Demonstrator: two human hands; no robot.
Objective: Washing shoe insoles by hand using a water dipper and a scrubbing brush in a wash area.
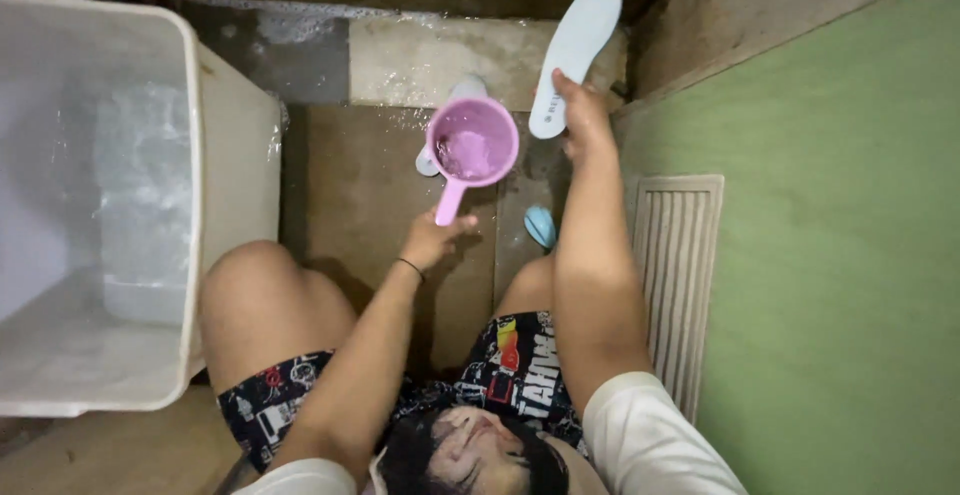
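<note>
My left hand (432, 238) grips the handle of a pink plastic dipper (470, 145) that holds some water, raised over the wet floor. My right hand (582, 115) holds a pale blue shoe insole (577, 47) by its lower end, and the insole points up and away from me. A second pale insole (462, 90) lies on the floor, mostly hidden behind the dipper. A small blue round object (540, 226) rests on the floor between my right arm and the dipper.
A large white plastic tub (190, 205) with water stands at the left, close to my left knee. A green wall (830, 255) with a ribbed beige vent panel (680, 265) runs along the right. Wet tiles (440, 55) and a foamy step lie ahead.
</note>
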